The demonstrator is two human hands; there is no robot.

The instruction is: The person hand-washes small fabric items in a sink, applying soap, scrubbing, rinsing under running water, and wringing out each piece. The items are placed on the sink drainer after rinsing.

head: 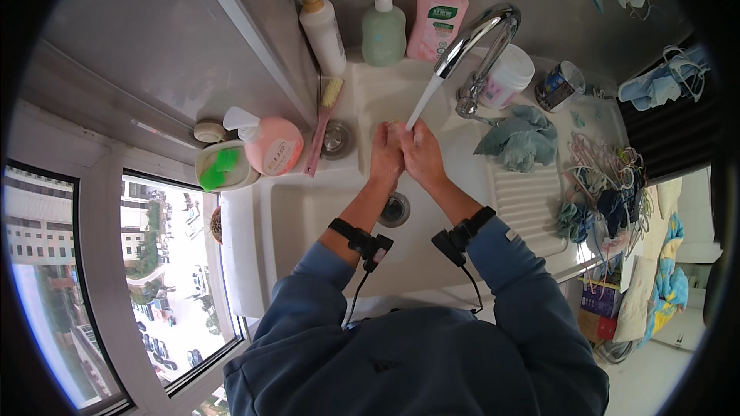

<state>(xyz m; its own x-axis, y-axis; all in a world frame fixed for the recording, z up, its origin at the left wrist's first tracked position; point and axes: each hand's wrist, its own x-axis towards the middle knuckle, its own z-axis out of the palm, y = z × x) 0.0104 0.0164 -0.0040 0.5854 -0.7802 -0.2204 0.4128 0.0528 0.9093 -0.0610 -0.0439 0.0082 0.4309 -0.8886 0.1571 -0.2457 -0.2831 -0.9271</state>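
Water runs from the curved chrome faucet [477, 32] onto my two hands, which are cupped side by side above the white sink basin [324, 231]. My left hand [386, 153] touches my right hand [422, 153] along the fingers and palms. Small yellowish or foamy bits show between the fingertips; whether an object lies there I cannot tell. Below the wrists sits the round metal drain [395, 210]. A pink-handled scrub brush [324, 124] rests left of the hands, and a crumpled grey-green cloth [520, 138] lies to their right, beside the ribbed washboard part [529, 208].
Pump bottles stand behind the basin: white [326, 34], green [384, 32] and pink [437, 23]. Another pink pump bottle [274, 147] and a soap dish [231, 185] are at left. A white tub [509, 76], a clear cup [561, 86] and tangled hangers [610, 190] are at right.
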